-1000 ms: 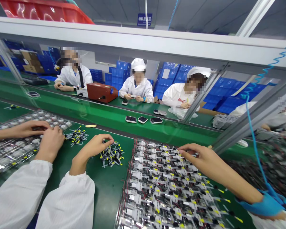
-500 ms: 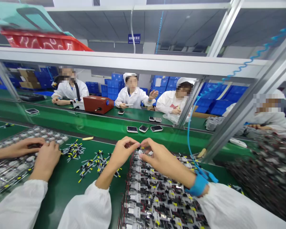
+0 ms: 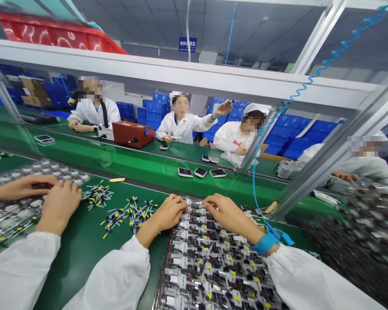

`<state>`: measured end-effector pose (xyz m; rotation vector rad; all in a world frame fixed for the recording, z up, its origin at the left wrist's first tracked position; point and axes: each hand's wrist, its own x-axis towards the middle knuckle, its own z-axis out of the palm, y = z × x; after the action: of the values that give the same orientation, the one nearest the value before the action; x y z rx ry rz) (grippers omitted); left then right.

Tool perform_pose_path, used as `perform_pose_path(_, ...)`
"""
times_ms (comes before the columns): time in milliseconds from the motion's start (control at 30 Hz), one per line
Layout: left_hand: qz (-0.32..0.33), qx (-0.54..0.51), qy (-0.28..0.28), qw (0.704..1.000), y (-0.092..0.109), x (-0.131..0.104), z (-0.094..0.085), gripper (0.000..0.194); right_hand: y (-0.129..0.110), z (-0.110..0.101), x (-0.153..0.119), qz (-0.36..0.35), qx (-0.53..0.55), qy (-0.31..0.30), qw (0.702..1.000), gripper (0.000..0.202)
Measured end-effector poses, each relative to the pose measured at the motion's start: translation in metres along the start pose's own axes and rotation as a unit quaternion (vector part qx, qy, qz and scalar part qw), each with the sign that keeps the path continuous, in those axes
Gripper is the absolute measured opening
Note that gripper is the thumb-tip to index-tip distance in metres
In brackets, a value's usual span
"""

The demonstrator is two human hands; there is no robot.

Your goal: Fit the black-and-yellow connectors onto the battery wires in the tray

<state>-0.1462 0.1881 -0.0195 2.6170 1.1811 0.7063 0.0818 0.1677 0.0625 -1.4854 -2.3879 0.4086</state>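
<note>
My left hand (image 3: 169, 214) rests at the far left corner of a clear tray (image 3: 207, 267) filled with rows of small white, black and yellow parts. Its fingers are curled together, and what they hold, if anything, is hidden. My right hand (image 3: 226, 212), with a blue strap (image 3: 267, 244) on the wrist, is at the tray's far edge. Thumb and index finger are bent toward a part there; whether they grip it is unclear. Loose grey parts with yellow and black ends (image 3: 137, 215) lie just left of my left hand.
At the left, another person's hands (image 3: 60, 204) work over a second tray (image 3: 6, 215). White-cased devices (image 3: 200, 172) sit on the green belt beyond. A pile of filled trays (image 3: 368, 232) stands right. A blue coiled cord (image 3: 254, 185) hangs near my right wrist. Several people sit opposite.
My two hands, close together above the tray's far edge before, have moved apart and lower onto it. A person opposite has raised an arm higher. The view has shifted slightly.
</note>
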Motion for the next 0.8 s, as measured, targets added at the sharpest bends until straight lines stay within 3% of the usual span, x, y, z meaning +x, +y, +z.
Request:
perform_pose_path(200, 0.047, -0.005, -0.011, 0.999, 0.002, 0.0, 0.002, 0.037, 0.007, 0.007, 0.004, 0.03, 0.033, -0.014, 0.999, 0.017)
perform_pose_path(400, 0.052, 0.041, -0.031, 0.997, 0.001, -0.003, 0.0, 0.045, 0.001, 0.016, 0.006, 0.031, 0.048, -0.014, 0.998, 0.021)
perform_pose_path(600, 0.055, 0.079, -0.03, 0.995, 0.01, -0.002, -0.009, 0.039, -0.004, 0.021, 0.012, 0.052, 0.071, -0.017, 0.996, 0.02)
perform_pose_path(800, 0.025, 0.004, 0.006, 1.0, 0.017, -0.007, -0.03, 0.021, -0.008, 0.03, 0.016, 0.047, 0.1, -0.004, 0.994, 0.018)
